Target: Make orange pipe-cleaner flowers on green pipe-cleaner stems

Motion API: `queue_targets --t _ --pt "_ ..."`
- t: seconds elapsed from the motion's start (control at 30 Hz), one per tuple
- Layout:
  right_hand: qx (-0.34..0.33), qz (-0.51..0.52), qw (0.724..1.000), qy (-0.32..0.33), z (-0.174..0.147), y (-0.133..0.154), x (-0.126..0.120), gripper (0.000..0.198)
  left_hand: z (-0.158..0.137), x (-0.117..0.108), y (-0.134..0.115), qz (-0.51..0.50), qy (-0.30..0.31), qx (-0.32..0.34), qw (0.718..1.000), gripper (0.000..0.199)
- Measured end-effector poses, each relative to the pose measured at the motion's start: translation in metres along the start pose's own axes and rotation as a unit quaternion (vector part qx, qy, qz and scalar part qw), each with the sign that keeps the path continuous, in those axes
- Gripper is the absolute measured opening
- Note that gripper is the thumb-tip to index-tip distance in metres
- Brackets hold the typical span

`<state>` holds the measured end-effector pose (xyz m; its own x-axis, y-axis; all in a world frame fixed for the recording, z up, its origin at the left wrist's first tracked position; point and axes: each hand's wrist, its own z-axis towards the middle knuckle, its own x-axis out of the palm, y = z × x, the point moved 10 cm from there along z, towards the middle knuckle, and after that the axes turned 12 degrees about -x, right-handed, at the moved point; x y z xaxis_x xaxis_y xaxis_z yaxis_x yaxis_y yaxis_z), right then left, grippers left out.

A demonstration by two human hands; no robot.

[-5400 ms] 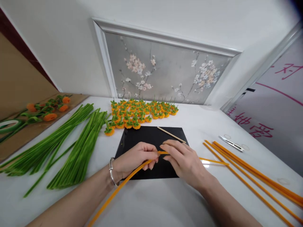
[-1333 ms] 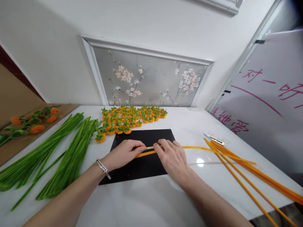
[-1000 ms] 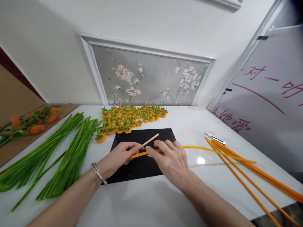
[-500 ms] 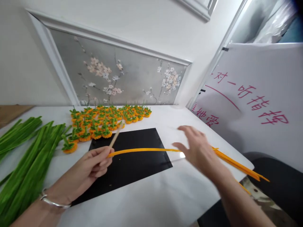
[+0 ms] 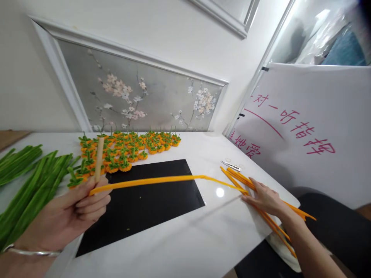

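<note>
My left hand [image 5: 84,208] is closed around a short wooden stick [image 5: 99,159], held upright, and the end of an orange pipe cleaner [image 5: 156,180]. This pipe cleaner stretches to the right above a black mat [image 5: 145,208], and its far part reaches the thumb of my right hand [image 5: 265,197]. My right hand rests over a loose bundle of orange pipe cleaners [image 5: 236,175] at the table's right side. Its thumb and fingers are apart, with pipe cleaners between and below them.
Rows of small orange-and-green pipe cleaner pieces [image 5: 124,164] stand at the back of the white table [image 5: 174,247]. Green pipe cleaners [image 5: 37,193] lie at the left. Small snips [image 5: 231,166] lie beyond the orange bundle. A whiteboard with red writing [image 5: 313,96] stands at the right.
My left hand has moved left with the stick, which is now more upright. My right hand has moved right and down onto the orange bundle. The snips have come into sight.
</note>
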<state>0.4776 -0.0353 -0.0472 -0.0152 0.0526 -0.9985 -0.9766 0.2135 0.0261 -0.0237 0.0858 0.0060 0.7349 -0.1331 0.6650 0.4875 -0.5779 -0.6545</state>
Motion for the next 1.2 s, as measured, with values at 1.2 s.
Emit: queue_targets --t 1.2 --pt "-0.405 -0.032 0.914 -0.018 0.138 0.294 -0.062 0.042 0.014 0.004 0.049 0.407 -0.003 -0.092 0.909 0.037"
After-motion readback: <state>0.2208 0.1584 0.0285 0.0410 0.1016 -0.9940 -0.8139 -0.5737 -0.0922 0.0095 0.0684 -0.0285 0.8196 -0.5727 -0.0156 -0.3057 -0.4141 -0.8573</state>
